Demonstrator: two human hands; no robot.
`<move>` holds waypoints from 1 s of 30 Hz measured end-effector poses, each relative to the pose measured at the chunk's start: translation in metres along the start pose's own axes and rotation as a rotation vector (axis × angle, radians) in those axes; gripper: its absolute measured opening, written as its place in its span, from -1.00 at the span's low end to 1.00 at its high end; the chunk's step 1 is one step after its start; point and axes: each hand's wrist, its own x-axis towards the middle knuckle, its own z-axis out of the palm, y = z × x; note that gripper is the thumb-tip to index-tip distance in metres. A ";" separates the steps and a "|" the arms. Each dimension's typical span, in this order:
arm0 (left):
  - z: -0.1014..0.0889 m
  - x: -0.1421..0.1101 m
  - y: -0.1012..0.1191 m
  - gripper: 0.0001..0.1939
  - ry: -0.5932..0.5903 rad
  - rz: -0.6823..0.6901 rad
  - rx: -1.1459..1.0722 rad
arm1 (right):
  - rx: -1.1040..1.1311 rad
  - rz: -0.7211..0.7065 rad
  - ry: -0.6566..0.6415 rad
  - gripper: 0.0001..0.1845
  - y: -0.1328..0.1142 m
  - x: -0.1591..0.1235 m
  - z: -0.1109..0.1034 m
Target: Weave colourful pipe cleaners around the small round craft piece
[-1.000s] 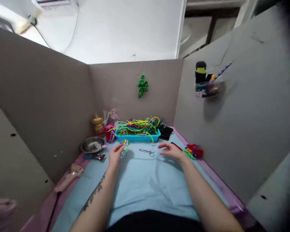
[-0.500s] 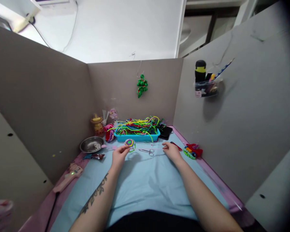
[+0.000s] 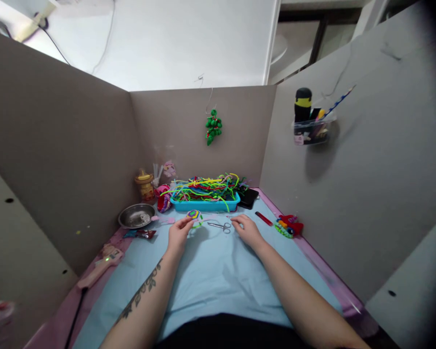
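Observation:
My left hand [image 3: 179, 231] pinches a small round coil of colourful pipe cleaners [image 3: 194, 215], ringed in purple, yellow and green. A green end loops below the coil. From the coil a thin pink pipe cleaner [image 3: 211, 220] runs to the right, slightly bowed. The fingers of my right hand [image 3: 246, 230] are closed at its far end; their exact grip is too small to see. Small metal scissors [image 3: 221, 227] lie on the cloth between my hands, blades pointing left.
Behind my hands stands a blue tray [image 3: 203, 205] heaped with pipe cleaners. At left are a metal bowl [image 3: 136, 216] and a pink glue gun [image 3: 101, 267] with a lit green light. A red cutter [image 3: 264, 218] and colourful pipe-cleaner pieces [image 3: 289, 226] lie at right.
My right hand has moved left, closer to the coil, and the pink pipe cleaner now bows between my hands. The red cutter is fully uncovered. My left hand keeps its hold.

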 end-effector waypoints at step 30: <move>0.008 -0.012 -0.003 -0.59 -0.252 -0.144 0.081 | 0.670 0.134 0.047 -0.63 -0.040 -0.009 0.011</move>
